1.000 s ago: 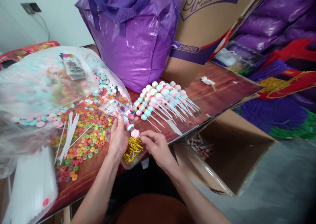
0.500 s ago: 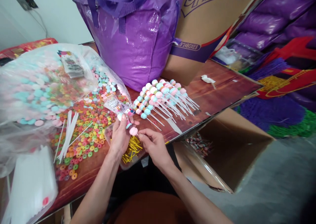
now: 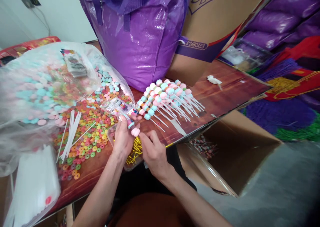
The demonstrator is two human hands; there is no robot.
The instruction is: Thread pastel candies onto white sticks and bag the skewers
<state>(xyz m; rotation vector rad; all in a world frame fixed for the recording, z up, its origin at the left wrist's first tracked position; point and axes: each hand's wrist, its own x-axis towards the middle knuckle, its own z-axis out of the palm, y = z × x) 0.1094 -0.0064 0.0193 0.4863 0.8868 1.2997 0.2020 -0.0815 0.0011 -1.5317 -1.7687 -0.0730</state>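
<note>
My left hand [image 3: 122, 138] is closed around a candy skewer in a clear printed sleeve [image 3: 118, 107], with pink and blue candies [image 3: 135, 131] showing at its lower end. My right hand [image 3: 152, 152] is closed, its fingers pinched at the skewer's stick just below the pink candy. Both hands hover over a clear tray of gold twist ties [image 3: 135, 150] at the table's front edge. A pile of finished pastel candy skewers [image 3: 166, 98] lies just beyond, on the wooden table [image 3: 225, 93].
Loose coloured ring candies [image 3: 90, 133] and white sticks [image 3: 70, 133] spread at left beside a large clear bag of pastel candies [image 3: 40, 83]. A purple bag [image 3: 140, 37] and a cardboard box [image 3: 215, 20] stand behind. An open carton [image 3: 237, 153] sits below the table's right edge.
My right hand has moved in closer under the pink candy at the skewer's end. My left hand keeps its hold on the sleeved skewer. The view shifted slightly.
</note>
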